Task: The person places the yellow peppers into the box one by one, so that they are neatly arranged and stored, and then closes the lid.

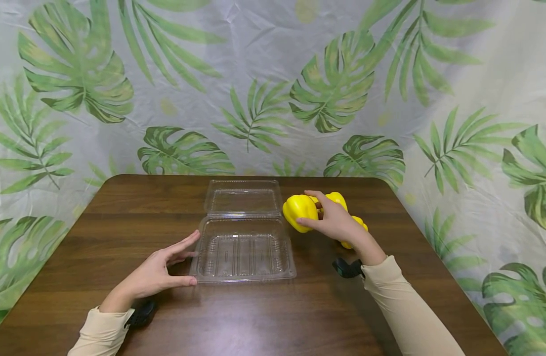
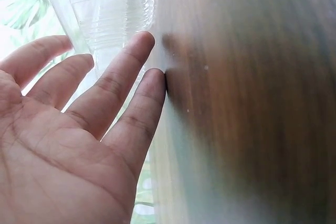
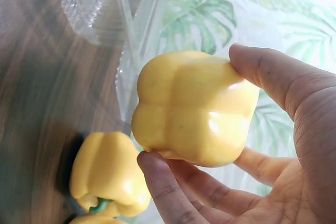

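Note:
A yellow bell pepper (image 1: 300, 212) is held between the thumb and fingers of my right hand (image 1: 332, 217), raised over the table at the container's right side. In the right wrist view the pepper (image 3: 194, 108) shows its lobed end, thumb on one side and fingertips on the other. My left hand (image 1: 159, 269) is spread at the left side of a clear plastic clamshell container (image 1: 243, 252), thumb and fingertips right at its rim. The container lies open, its lid (image 1: 244, 200) folded back flat. In the left wrist view the fingers (image 2: 118, 85) are nearly straight.
More yellow bell peppers (image 1: 337, 199) lie on the brown wooden table (image 1: 135, 222), partly hidden behind my right hand; one pepper (image 3: 107, 174) shows a green stem in the right wrist view. A leaf-patterned curtain (image 1: 255, 74) hangs behind the table's far edge.

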Motion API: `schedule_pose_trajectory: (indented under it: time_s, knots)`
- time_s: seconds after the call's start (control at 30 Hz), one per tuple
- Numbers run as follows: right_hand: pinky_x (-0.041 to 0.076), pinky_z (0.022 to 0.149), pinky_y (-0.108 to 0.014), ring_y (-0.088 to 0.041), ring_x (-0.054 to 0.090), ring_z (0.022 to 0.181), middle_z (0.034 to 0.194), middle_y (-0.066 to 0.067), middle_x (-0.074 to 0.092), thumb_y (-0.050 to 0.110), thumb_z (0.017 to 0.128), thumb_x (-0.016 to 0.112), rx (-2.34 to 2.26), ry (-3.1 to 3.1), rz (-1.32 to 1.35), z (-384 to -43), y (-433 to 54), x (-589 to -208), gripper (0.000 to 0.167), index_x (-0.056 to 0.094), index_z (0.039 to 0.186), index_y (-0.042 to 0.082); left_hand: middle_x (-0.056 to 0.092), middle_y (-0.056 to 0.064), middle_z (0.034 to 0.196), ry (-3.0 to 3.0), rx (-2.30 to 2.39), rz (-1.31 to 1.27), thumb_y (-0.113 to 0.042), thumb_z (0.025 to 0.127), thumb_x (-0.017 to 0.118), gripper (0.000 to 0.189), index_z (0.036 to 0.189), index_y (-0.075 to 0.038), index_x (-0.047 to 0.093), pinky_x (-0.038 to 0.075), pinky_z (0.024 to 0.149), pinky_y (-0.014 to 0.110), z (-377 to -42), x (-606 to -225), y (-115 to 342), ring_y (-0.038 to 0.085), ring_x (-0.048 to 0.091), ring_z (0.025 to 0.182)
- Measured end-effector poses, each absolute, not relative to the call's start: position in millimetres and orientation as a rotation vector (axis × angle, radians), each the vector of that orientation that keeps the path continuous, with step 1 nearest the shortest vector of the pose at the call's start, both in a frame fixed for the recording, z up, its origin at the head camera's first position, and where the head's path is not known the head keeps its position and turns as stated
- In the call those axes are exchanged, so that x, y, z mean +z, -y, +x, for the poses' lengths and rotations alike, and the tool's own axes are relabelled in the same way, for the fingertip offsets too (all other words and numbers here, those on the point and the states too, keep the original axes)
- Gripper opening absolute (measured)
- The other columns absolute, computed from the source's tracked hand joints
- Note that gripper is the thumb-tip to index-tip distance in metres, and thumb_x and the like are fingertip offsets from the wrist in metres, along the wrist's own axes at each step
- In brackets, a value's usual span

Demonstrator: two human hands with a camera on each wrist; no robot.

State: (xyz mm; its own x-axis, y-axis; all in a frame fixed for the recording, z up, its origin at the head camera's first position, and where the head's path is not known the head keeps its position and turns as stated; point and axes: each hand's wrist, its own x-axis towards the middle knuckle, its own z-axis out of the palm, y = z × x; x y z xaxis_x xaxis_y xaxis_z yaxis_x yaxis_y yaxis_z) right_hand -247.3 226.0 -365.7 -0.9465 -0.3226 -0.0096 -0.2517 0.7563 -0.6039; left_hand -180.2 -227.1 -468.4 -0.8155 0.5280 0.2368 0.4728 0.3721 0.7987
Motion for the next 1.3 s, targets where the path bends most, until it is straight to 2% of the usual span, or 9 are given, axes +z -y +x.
schedule_pose_trajectory:
  time_s: [0.17, 0.43, 0.77, 1.13, 1.3]
  knots:
    - [0.058, 0.099, -0.052, -0.04, 0.07, 0.124, 0.148, -0.027, 0.061, 0.044, 0.099, 0.077, -0.979, -2.808, -0.48, -249, -219, -363, 0.087, 0.032, 0.166, 0.013, 0.032, 0.023, 0.173, -2.553, 1.452, 0.929, -0.021, 0.088, 0.09, 0.098, 0.169, -0.009, 0.035, 0.047, 0.109, 0.014, -180, -468, 227, 0.001, 0.065, 0.13]
    - [0.059, 0.097, -0.049, -0.041, 0.069, 0.127, 0.148, -0.025, 0.059, 0.043, 0.097, 0.08, -1.034, -2.756, -0.498, -253, -206, -362, 0.085, 0.033, 0.162, 0.013, 0.032, 0.023, 0.174, -2.558, 1.451, 0.929, -0.021, 0.088, 0.091, 0.098, 0.169, -0.01, 0.035, 0.046, 0.109, 0.014, -180, -469, 228, 0.001, 0.065, 0.13]
    - [0.059, 0.102, -0.052, -0.039, 0.068, 0.128, 0.148, -0.022, 0.06, 0.045, 0.095, 0.081, -1.005, -2.741, -0.556, -257, -188, -363, 0.083, 0.037, 0.16, 0.015, 0.032, 0.022, 0.174, -2.562, 1.452, 0.924, -0.021, 0.088, 0.091, 0.098, 0.169, -0.01, 0.036, 0.047, 0.109, 0.014, -180, -469, 227, 0.002, 0.065, 0.13]
    - [0.059, 0.1, -0.045, -0.031, 0.069, 0.122, 0.145, -0.017, 0.064, 0.043, 0.096, 0.081, -1.002, -2.694, -0.641, -259, -167, -362, 0.081, 0.039, 0.159, 0.016, 0.032, 0.021, 0.174, -2.563, 1.442, 0.923, -0.021, 0.089, 0.09, 0.098, 0.169, -0.011, 0.035, 0.047, 0.109, 0.015, -179, -468, 227, 0.002, 0.065, 0.13]
    - [0.058, 0.102, -0.046, -0.032, 0.069, 0.124, 0.144, -0.018, 0.065, 0.04, 0.096, 0.082, -1.001, -2.658, -0.673, -261, -158, -364, 0.081, 0.039, 0.16, 0.015, 0.032, 0.02, 0.174, -2.571, 1.431, 0.919, -0.021, 0.089, 0.09, 0.098, 0.169, -0.011, 0.035, 0.048, 0.109, 0.016, -179, -468, 227, 0.001, 0.065, 0.13]
